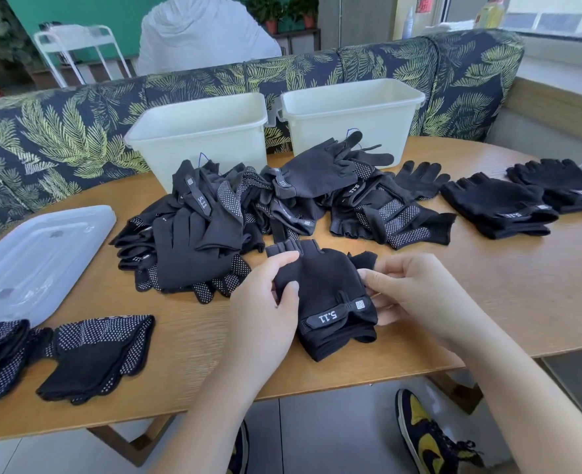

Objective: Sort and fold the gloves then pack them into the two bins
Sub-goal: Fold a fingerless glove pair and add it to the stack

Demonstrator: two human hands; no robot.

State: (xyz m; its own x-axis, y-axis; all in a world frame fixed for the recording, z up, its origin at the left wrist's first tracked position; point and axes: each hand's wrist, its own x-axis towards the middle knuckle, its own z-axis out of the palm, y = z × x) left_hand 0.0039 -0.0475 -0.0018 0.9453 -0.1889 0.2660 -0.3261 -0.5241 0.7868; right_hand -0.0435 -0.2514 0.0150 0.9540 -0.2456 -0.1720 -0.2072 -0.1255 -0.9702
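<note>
Both hands, my left hand (265, 295) and right hand (409, 295), pinch opposite sides of the folded black fingerless fabric glove (330, 299) near the desk's (488, 302) front edge, with two empty white plastic bins (197, 131) along its far edge.

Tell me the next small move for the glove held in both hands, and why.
Probably carry the fingerless glove to the right and lay it by the folded fingerless gloves. The left hand and right hand pinch its two sides, it already looks doubled over, and it seems to match that group rather than the dotted gloves at the left. Both bins look empty as far as their insides show.
</note>
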